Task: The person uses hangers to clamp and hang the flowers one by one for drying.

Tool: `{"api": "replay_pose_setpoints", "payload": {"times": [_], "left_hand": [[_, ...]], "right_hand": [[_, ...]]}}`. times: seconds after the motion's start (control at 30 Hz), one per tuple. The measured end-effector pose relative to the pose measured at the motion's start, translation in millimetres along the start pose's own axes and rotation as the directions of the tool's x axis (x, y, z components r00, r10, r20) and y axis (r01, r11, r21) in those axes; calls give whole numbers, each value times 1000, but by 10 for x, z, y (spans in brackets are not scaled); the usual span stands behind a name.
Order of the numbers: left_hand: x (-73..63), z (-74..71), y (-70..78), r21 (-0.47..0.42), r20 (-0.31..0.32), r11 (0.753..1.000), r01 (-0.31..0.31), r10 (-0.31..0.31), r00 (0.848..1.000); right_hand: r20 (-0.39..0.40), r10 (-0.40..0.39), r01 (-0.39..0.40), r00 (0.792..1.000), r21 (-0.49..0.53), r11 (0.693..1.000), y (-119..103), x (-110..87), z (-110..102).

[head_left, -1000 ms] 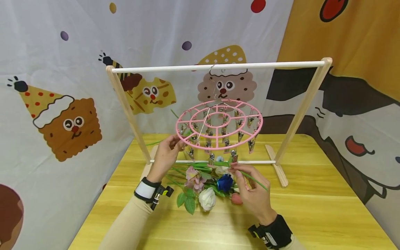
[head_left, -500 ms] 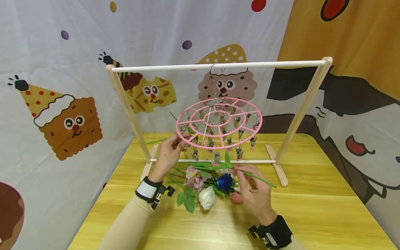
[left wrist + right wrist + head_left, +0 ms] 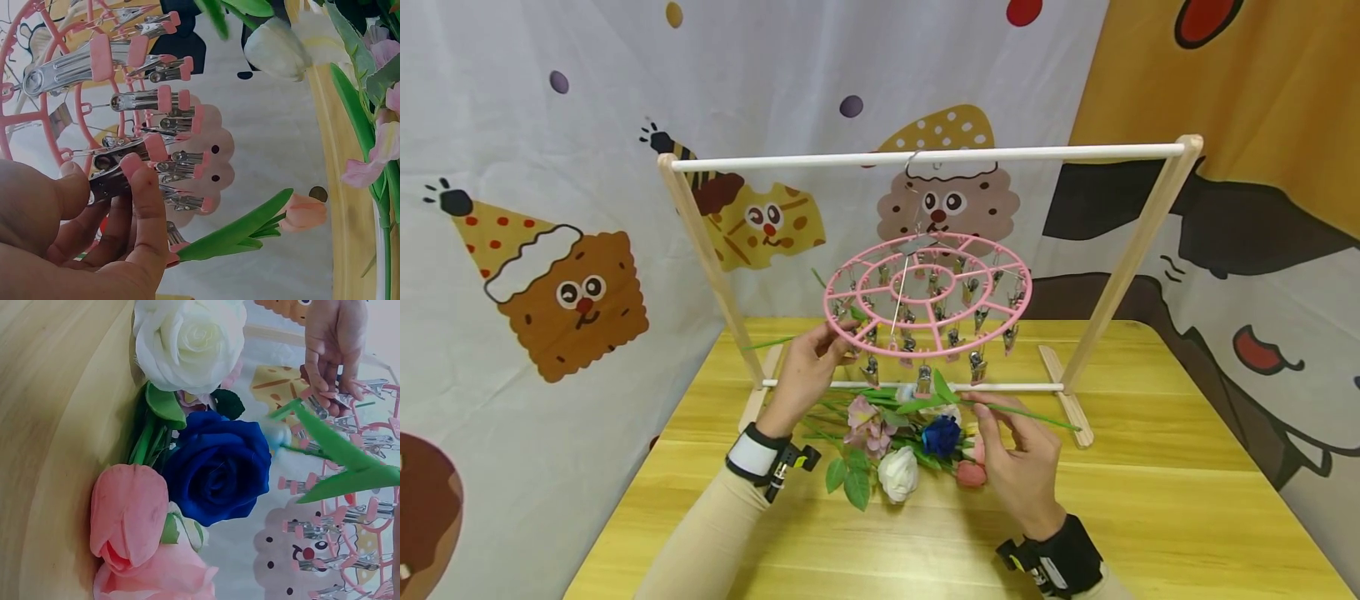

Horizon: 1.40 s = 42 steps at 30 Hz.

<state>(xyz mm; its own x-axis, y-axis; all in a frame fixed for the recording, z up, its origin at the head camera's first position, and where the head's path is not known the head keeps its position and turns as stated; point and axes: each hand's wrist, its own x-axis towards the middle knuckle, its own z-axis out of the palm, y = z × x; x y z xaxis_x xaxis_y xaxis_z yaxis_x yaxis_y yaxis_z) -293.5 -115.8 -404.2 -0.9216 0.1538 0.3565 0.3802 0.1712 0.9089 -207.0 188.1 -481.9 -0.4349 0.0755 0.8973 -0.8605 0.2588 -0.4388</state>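
A round pink clip hanger (image 3: pixel 917 356) with several metal clips hangs from a white bar. My left hand (image 3: pixel 808 371) is at its left edge, pinching a metal clip (image 3: pixel 109 182) with pink tips between thumb and fingers. My right hand (image 3: pixel 1018 458) holds a green-stemmed tulip (image 3: pixel 275 50) below the hanger's front. Its pale head points left, its leaves (image 3: pixel 344 465) spread near the fingers and its stem end sticks out to the right. A peach tulip (image 3: pixel 303 212) with a long leaf is at a clip beyond my left hand.
Flowers lie on the wooden table (image 3: pixel 865 550) under the hanger: a blue rose (image 3: pixel 940 436), a white rose (image 3: pixel 898 475), a pink tulip (image 3: pixel 971 474) and mauve blossoms (image 3: pixel 868 427). A wooden stand (image 3: pixel 1120 275) frames the hanger. A cartoon-printed cloth (image 3: pixel 760 92) hangs behind.
The hanger has turned slightly, its front clips shifting right. The tulip in my right hand has turned, its leaves changing angle and its stem end moving right. My left hand stays at the edge.
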Motion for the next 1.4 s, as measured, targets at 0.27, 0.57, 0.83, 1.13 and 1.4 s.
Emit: {"api": "replay_pose_setpoints", "payload": {"times": [0.27, 0.57, 0.83, 1.13, 1.4], "left_hand": [[-4, 22, 10, -17, 32, 1000, 6, -5, 999], [-16, 98, 30, -25, 47, 1000, 8, -7, 999], [-41, 119, 71, 55, 40, 998, -3, 1, 999], [-47, 126, 87, 43, 72, 999, -31, 28, 997], [-48, 118, 103, 34, 51, 999, -6, 5, 999]], "right_hand": [[-25, 26, -26, 999, -17, 1000, -32, -3, 25], [-9, 43, -41, 999, 158, 987, -108, -19, 141], [17, 34, -37, 999, 233, 972, -169, -12, 312], [50, 0, -12, 999, 246, 969, -230, 83, 507], [127, 81, -100, 989, 156, 983, -291, 172, 584]]}}
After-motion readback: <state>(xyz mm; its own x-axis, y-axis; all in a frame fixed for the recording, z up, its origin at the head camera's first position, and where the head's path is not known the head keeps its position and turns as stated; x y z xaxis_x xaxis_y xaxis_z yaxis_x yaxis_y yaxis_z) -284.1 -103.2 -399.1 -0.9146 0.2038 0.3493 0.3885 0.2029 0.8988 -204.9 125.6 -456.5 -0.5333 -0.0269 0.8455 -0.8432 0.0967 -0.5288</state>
